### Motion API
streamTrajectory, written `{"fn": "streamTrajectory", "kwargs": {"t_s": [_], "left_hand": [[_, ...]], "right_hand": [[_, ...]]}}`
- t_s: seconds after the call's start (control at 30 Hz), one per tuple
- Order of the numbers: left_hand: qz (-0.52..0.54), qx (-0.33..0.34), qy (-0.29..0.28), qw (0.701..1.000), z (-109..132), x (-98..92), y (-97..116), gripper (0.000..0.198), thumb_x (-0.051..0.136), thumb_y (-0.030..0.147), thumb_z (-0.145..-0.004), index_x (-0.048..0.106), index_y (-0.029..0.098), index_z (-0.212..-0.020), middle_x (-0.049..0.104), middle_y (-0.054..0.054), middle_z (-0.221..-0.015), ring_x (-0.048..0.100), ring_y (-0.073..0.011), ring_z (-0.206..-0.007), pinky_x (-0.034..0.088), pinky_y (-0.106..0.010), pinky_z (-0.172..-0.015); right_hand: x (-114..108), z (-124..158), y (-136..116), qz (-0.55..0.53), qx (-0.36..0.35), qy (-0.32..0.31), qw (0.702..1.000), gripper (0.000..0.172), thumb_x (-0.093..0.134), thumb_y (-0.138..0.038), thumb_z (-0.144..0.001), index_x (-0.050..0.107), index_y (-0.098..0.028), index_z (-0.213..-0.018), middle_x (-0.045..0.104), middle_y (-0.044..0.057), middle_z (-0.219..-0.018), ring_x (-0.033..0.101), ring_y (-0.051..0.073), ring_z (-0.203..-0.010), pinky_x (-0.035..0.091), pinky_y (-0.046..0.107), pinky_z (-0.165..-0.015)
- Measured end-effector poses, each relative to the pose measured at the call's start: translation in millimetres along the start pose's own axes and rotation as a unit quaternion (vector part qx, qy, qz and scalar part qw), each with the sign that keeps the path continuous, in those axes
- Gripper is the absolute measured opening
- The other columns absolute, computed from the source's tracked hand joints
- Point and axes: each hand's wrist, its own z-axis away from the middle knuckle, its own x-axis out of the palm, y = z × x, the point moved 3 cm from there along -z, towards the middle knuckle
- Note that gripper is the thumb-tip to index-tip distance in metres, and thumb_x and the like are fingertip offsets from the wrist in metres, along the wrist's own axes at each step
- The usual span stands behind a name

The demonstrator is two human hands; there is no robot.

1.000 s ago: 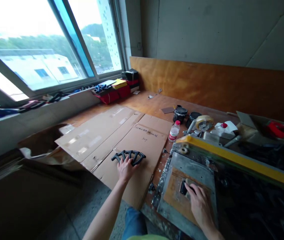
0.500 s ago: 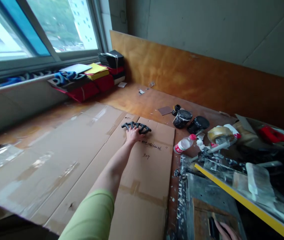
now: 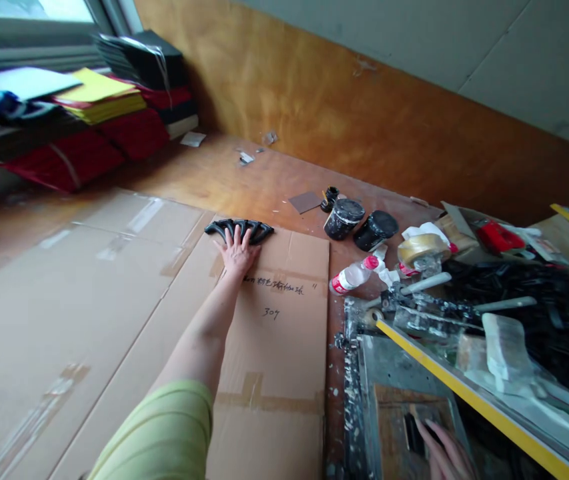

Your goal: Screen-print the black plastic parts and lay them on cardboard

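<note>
My left hand (image 3: 238,255) reaches far across the cardboard (image 3: 274,347), its fingers spread over a fan-like row of curved black pieces (image 3: 259,230). The fingertips touch the row's near side. The pieces lie side by side near the cardboard's far edge. At the lower right, my right hand (image 3: 447,450) is at a wooden board (image 3: 389,427), with its fingers against a small, dark, glossy black piece (image 3: 411,433). Part of that hand is cut off by the frame edge, and its grip is partly hidden.
Right of the cardboard are a red-capped bottle (image 3: 354,275), black tubs (image 3: 375,230), a tape roll (image 3: 421,250) and a yellow-edged bar (image 3: 464,393). A heap of black pieces (image 3: 529,300) lies beyond. Red and yellow stacks (image 3: 109,103) stand by the window.
The view has shifted closer and to the right. My left hand's fingers are now spread wider over the black row, whose pieces sit closer together. My right hand shows more fully beside the black piece.
</note>
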Motion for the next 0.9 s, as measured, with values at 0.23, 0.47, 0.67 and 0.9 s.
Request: {"fn": "streamTrajectory", "kwargs": {"t_s": [0.23, 0.47, 0.67, 0.9], "left_hand": [[0.027, -0.057, -0.001, 0.998, 68.7, 4.8, 2.8, 0.072, 0.04, 0.053, -0.094, 0.038, 0.012, -0.153, 0.027, -0.017, -0.164, 0.018, -0.0354, -0.152, 0.012, -0.057, -0.122], [0.073, -0.105, -0.029, 0.991, 186.9, -17.0, 31.7, 0.065, 0.042, 0.045, -0.094, 0.045, 0.007, -0.146, 0.033, -0.02, -0.161, 0.02, -0.0338, -0.152, 0.012, -0.052, -0.123], [0.244, -0.254, -0.048, 0.935, 280.0, -54.3, 99.9, 0.056, 0.045, 0.04, -0.093, 0.049, 0.009, -0.14, 0.056, -0.024, -0.141, 0.052, -0.0316, -0.134, 0.04, -0.049, -0.11], [0.61, -0.089, -0.009, 0.787, 298.3, -155.7, 273.2, 0.051, 0.05, 0.06, -0.09, 0.06, 0.018, -0.116, 0.055, 0.005, -0.057, 0.051, -0.0079, -0.047, 0.052, -0.022, -0.059]], "right_hand": [[-3.3, -8.5, -16.8, -0.015, 0.055, 0.006, 0.998, 0.04, 0.037, -0.03, -0.101, 0.059, -0.03, -0.135, 0.067, 0.006, -0.119, 0.063, 0.023, -0.108, 0.047, 0.039, -0.098], [-10.8, -16.2, -20.2, -0.088, 0.092, -0.025, 0.992, 0.045, 0.038, -0.02, -0.099, 0.059, -0.029, -0.138, 0.065, 0.008, -0.122, 0.058, 0.024, -0.114, 0.048, 0.042, -0.102], [-24.8, -30.9, -0.2, -0.196, 0.02, -0.057, 0.979, 0.044, 0.044, -0.021, -0.099, 0.058, -0.023, -0.14, 0.065, 0.012, -0.128, 0.056, 0.027, -0.119, 0.048, 0.048, -0.103], [-23.4, -31.8, -5.6, -0.238, -0.224, -0.157, 0.932, 0.065, 0.067, -0.047, -0.089, 0.051, -0.017, -0.144, 0.044, 0.014, -0.154, 0.036, 0.03, -0.145, 0.024, 0.059, -0.119]]}}
